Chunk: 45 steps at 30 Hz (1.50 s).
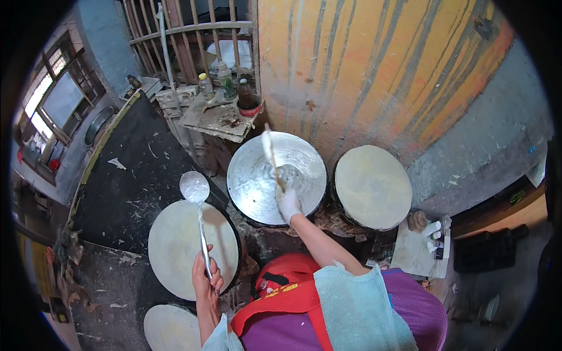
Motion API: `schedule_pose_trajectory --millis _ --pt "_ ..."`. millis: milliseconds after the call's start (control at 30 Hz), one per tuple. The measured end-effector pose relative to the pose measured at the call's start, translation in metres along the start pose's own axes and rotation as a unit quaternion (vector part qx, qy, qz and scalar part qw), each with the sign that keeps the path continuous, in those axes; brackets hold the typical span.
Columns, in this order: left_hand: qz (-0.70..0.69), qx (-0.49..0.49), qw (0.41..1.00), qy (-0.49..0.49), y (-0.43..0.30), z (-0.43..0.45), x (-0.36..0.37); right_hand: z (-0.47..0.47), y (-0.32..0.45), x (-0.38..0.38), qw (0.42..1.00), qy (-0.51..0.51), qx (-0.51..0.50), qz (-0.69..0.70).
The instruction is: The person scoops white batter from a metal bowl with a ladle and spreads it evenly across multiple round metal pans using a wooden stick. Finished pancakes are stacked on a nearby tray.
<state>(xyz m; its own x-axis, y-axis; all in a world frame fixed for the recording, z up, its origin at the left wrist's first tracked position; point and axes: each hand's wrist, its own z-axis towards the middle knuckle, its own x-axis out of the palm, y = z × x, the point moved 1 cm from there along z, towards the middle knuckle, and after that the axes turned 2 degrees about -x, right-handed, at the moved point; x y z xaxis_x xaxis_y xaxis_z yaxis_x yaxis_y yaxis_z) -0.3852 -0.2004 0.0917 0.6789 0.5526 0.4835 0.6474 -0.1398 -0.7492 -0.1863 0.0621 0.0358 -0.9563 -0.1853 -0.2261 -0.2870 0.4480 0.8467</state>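
Note:
My left hand (207, 270) grips the handle of a metal ladle (194, 187), whose round bowl is coated with a whitish substance. The ladle is held over a round pan covered with a pale, flat layer (175, 250). My right hand (288, 202), which looks gloved, is closed around a thin wooden stick tool (273, 162) with a whitish, blurred far end. It is above a round, shiny metal pan (250, 193) near the wall. To the right stands another round pan with a pale layer (373, 186). A further pale round (171, 329) shows at the lower edge.
A stone ledge (215, 118) behind the pans holds bottles and a red bowl (249, 109). A black board (127, 175) stands at left. Small containers stand on a pale surface (408, 250) at right. The stained yellow wall (351, 66) rises behind the pans.

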Motion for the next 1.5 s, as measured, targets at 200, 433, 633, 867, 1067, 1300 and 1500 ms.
schedule_pose_trajectory --millis 200,433,633,867,1067,1300,1500 --pt "0.006 0.021 0.999 -0.023 0.006 -0.009 -0.003 -0.011 -0.046 -0.060 0.976 -0.080 -0.190 -0.069" --pt "0.064 0.004 0.996 -0.061 0.013 0.022 0.006 0.042 -0.037 -0.009 0.964 0.006 -0.209 -0.165" --pt "0.099 0.026 0.992 -0.077 0.026 0.047 -0.012 -0.032 -0.082 -0.064 0.966 -0.025 -0.247 -0.069" --pt "0.132 0.037 0.988 -0.076 0.041 0.106 0.021 0.002 -0.071 -0.038 0.961 0.123 -0.209 -0.133" --pt "0.145 0.044 0.983 -0.105 0.064 0.127 0.040 0.040 -0.056 -0.095 0.984 0.068 -0.162 -0.034" --pt "0.093 0.044 0.982 -0.159 0.092 0.109 0.072 0.059 -0.003 -0.090 0.922 0.278 -0.191 -0.189" --pt "0.125 0.068 0.969 -0.203 0.120 0.086 0.085 0.037 -0.031 -0.228 0.922 0.352 -0.065 -0.151"
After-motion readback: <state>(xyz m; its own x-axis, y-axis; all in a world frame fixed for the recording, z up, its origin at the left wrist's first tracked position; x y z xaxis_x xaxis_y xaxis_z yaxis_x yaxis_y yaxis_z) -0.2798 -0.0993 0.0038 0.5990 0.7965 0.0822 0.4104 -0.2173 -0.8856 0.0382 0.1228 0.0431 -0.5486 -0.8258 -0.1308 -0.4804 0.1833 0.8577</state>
